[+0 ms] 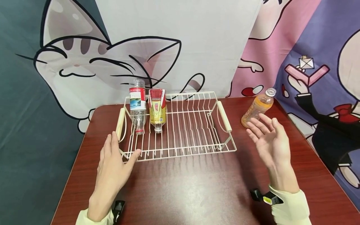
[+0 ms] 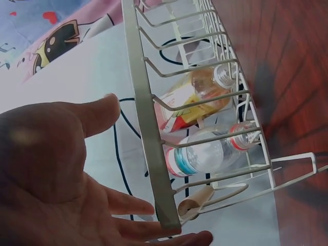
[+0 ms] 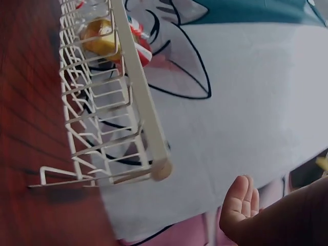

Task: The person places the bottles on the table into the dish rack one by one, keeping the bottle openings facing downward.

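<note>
1. My left hand (image 1: 112,170) is open, thumb spread from the straight fingers, beside the front left corner of a cream wire dish rack (image 1: 182,156). The fingers lie close to its pale wooden left handle (image 1: 121,124); I can't tell whether they touch.
2. My right hand (image 1: 271,143) is open too, palm turned up and gripping nothing. It is near a see-through plastic bottle with an orange band (image 1: 258,107), uncapped, on the dark red-brown table (image 1: 191,187) right of the rack.
3. At the rack's left side sit a clear plastic bottle with a red-and-white label (image 1: 137,106) and a clear-necked bottle in a red-and-yellow wrapper (image 1: 157,107), necks towards me.
4. The uncapped bottle strikes me as the likeliest to topple: a brush from my right fingers could do it, and any liquid left inside would spill.
5. If my left hand knocked the handle, the rack might skid and its two bottles slip along the wires.
6. The yellow wrapper carries large upright Chinese-looking characters, too small for me to read surely. The other label shows a blue-green landscape and unreadable fine print. I can make out no brand.
</note>
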Action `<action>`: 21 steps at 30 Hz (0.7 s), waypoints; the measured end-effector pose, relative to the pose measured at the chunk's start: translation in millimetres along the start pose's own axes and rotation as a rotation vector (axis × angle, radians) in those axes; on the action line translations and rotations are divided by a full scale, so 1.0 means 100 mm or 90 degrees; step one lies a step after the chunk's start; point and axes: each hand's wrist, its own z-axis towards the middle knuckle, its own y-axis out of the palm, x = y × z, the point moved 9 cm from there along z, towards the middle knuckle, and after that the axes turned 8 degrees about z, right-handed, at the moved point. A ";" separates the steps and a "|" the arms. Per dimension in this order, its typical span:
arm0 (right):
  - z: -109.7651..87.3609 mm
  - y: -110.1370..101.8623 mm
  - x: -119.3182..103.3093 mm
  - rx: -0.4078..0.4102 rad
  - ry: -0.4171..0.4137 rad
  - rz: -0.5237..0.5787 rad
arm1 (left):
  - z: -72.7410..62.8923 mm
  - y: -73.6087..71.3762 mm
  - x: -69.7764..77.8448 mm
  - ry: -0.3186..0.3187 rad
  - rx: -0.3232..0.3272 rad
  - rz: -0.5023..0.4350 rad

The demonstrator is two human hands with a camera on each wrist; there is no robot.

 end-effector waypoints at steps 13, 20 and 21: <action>0.29 -0.88 0.24 0.358 0.252 0.344 | -0.03 -0.03 0.06 0.032 0.044 -0.003; 0.34 -0.98 0.28 0.430 0.249 0.364 | -0.03 -0.03 0.06 0.032 0.040 -0.003; 0.35 -0.99 0.27 0.438 0.233 0.326 | -0.03 -0.03 0.06 0.032 0.041 -0.003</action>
